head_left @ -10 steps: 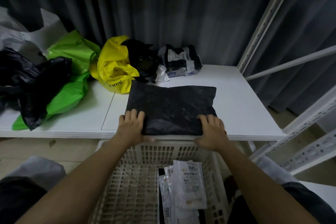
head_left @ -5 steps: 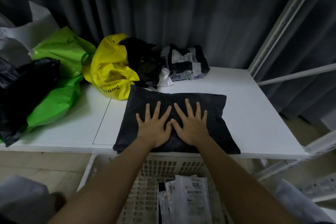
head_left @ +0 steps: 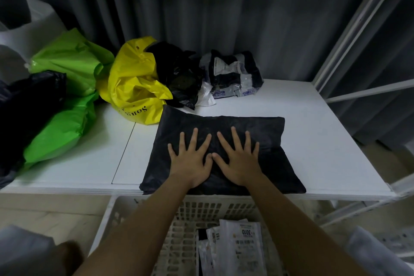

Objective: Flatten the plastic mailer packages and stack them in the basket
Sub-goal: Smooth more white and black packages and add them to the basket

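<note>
1. Here, a black mailer (head_left: 224, 152) lies flat on the white table (head_left: 313, 130), its near edge at the table's front edge, just above the basket
2. The left hand (head_left: 191, 161) rests palm down on the middle of the mailer, its fingers (head_left: 194, 139) straight and spread apart
3. The right hand (head_left: 237, 161) lies just beside it, also palm down, fingers straight and fanned out; the two thumbs nearly touch
4. Neither hand curls around anything; both press flat on the plastic
5. The white basket (head_left: 107, 219) stands below the front of the table, between the forearms, with flattened white mailers (head_left: 235, 246) bearing printed labels inside
6. At the back of the table sit a crumpled yellow bag (head_left: 134, 89), a black bag (head_left: 179, 74) touching it, and a dark parcel with white labels (head_left: 233, 74)
7. To the left lie green bags (head_left: 67, 96) and another black bag (head_left: 29, 105), heaped together
8. A grey curtain (head_left: 201, 6) hangs behind, and a white metal rack (head_left: 358, 40) stands to the right
</note>
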Motion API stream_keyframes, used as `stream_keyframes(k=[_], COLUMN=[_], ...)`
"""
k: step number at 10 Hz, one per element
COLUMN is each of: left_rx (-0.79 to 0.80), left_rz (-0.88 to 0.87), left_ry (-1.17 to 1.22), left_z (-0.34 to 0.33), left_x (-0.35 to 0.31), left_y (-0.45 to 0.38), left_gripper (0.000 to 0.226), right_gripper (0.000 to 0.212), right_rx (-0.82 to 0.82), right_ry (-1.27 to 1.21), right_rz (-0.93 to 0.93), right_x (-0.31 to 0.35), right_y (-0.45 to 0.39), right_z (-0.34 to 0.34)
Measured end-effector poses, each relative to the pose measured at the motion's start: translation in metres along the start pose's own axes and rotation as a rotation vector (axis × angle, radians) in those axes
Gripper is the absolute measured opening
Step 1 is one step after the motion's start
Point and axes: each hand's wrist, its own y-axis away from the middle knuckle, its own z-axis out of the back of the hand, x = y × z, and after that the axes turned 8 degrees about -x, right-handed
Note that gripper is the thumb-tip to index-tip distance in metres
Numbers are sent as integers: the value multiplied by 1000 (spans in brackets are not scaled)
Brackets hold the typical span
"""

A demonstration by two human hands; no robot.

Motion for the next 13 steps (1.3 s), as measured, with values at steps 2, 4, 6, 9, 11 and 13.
stream_keyframes(k=[2, 4, 6, 9, 11, 13], left_rx=[11, 14, 14, 41, 38, 46], left_rz=[-1, 3, 2, 7, 8, 9], left_ry=[-31, -48, -50, -74, -83, -83], left_z=[-3, -7, -8, -7, -9, -9], left_x=[2, 3, 3, 2, 3, 3], left_y=[0, 1, 2, 1, 1, 1], left_gripper=[58, 58, 57, 58, 58, 58], right_gripper=[66, 66, 65, 65, 64, 64], right_rx=[4, 18, 46, 76, 82, 101], right_ry=[20, 25, 21, 20, 17, 14], right_rz=[0, -6, -18, -23, -28, -32], right_x=[0, 1, 2, 1, 1, 1], right_y=[-1, 0, 1, 0, 0, -1], right_z=[-4, -7, -7, -9, -8, -7])
